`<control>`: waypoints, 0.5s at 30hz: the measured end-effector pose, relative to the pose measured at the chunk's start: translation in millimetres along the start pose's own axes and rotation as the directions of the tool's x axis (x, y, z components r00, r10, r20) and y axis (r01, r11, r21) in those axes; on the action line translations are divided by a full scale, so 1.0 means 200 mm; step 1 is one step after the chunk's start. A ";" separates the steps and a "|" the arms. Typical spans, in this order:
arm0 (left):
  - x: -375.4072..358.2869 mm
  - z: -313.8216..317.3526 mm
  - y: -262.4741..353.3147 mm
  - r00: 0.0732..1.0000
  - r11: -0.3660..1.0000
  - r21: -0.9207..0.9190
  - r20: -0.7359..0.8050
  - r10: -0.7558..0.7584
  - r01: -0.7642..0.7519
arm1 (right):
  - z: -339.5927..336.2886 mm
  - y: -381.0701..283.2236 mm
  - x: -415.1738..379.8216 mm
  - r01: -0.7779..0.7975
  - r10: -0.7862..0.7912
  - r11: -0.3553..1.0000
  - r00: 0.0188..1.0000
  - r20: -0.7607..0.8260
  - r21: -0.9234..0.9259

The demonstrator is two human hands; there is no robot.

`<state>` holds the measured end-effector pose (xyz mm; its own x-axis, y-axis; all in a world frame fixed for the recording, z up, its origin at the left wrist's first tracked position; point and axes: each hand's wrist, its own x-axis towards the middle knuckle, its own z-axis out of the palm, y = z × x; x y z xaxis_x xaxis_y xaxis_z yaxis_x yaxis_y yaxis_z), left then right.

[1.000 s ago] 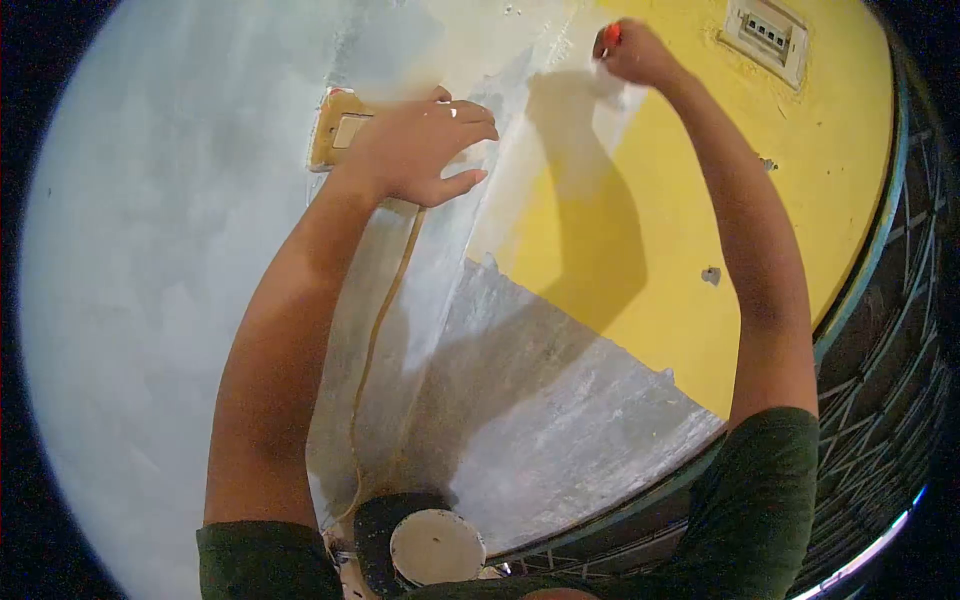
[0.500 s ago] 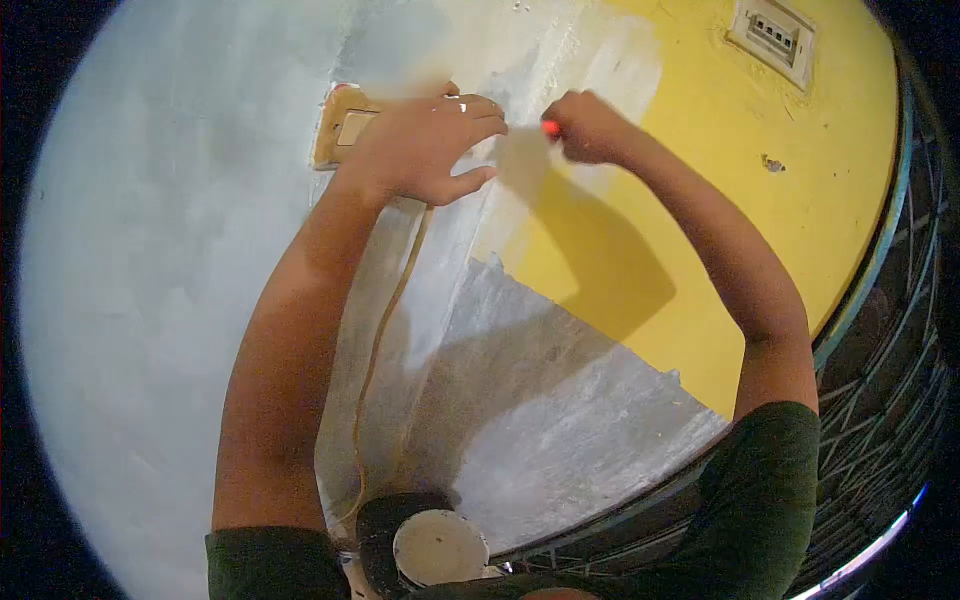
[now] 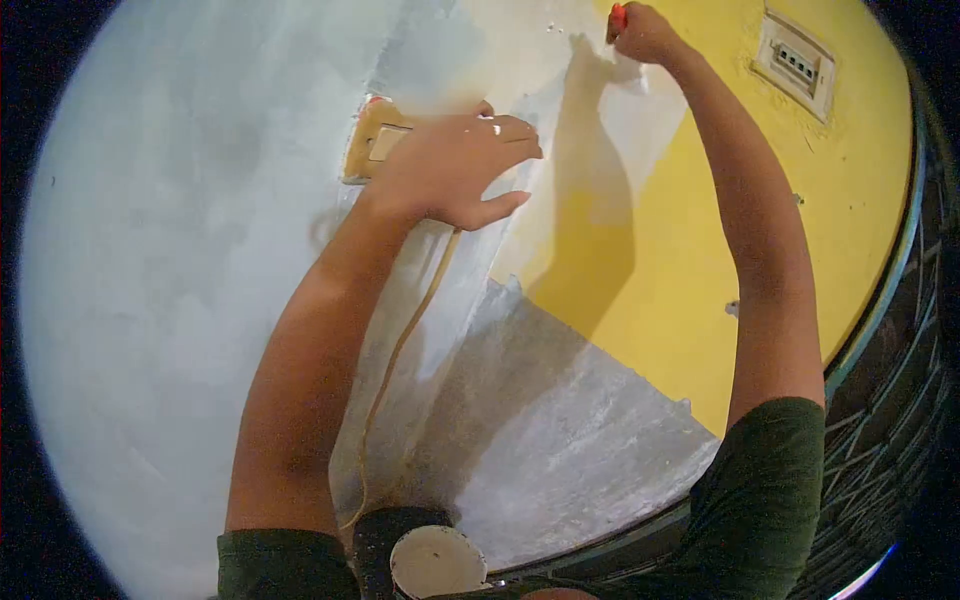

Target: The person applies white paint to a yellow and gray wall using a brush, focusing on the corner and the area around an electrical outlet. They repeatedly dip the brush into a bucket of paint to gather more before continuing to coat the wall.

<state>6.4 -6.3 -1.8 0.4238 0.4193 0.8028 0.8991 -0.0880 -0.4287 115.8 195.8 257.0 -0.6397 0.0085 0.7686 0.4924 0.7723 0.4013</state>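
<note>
My left hand (image 3: 455, 170) has its fingers apart and lies over the right part of a wooden-framed switch box (image 3: 362, 150) on the wall. White paint flecks show on its fingers, and whether the palm presses on the box is hidden. A brown cable (image 3: 400, 345) hangs down from below this hand. Higher up and to the right, my right hand (image 3: 648, 35) is closed around the red handle (image 3: 618, 17) of what looks like a paintbrush. Its head is hard to make out. It is against a whitish painted patch (image 3: 640, 125) on the yellow wall (image 3: 690, 240).
A second socket plate (image 3: 795, 65) sits on the yellow wall at the upper right. Below is a grey wall section (image 3: 560, 440). A round pale-topped container (image 3: 438, 562) stands at the bottom, beside a dark object (image 3: 380, 545). Dark metal latticework (image 3: 880, 440) lines the right edge.
My right hand has moved up and to the right along the wall with the red handle. My left hand stays at the switch box. The view has shifted slightly.
</note>
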 end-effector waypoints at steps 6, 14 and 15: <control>-0.01 0.06 -0.04 0.997 0.999 0.033 -0.065 0.031 -0.029 | 0.00 -0.12 0.03 0.101 -0.135 0.968 0.981 -0.138 -0.230; 0.00 0.04 -0.02 0.998 0.999 0.034 -0.065 0.015 -0.012 | 0.42 -0.16 -0.51 0.573 -0.563 0.812 0.819 0.110 -0.109; 0.00 0.03 -0.01 0.998 0.999 0.027 -0.066 0.022 -0.020 | 0.44 -0.20 -0.56 0.564 -0.547 0.822 0.820 0.168 -0.077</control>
<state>4.8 -0.4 -3.8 0.4497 0.3563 0.8190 0.8871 -0.0720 -0.4558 116.4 221.0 110.6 -0.8933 -0.3084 0.3269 0.0897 0.5905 0.8020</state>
